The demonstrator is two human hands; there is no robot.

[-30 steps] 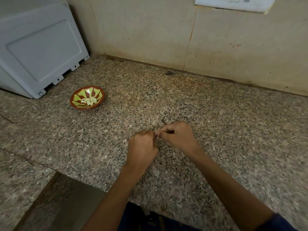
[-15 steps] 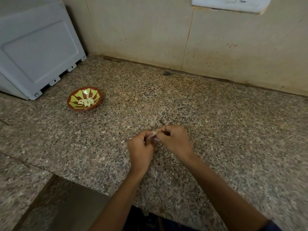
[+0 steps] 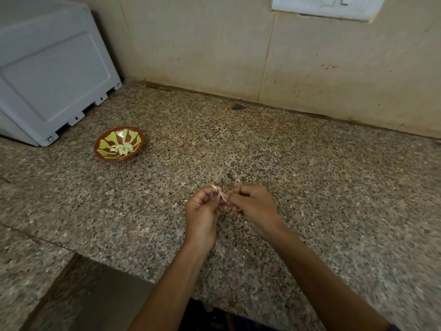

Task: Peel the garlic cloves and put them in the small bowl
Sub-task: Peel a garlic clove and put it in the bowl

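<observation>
near the countertop's [image 3: 310, 187] front edge, left hand [image 3: 202, 211] and right hand [image 3: 253, 206] both pinch one garlic clove [image 3: 220, 193] between them. small bowl [image 3: 101, 145] with peeled cloves [image 3: 122, 148] sits toward the back-left corner.

Two hands [image 3: 202, 211], one bowl [image 3: 105, 156], perhaps one clove [image 3: 218, 191]

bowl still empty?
No, the small bowl already holds a pile of pale peeled garlic cloves at its centre, while both hands work on another clove away from it.
</observation>
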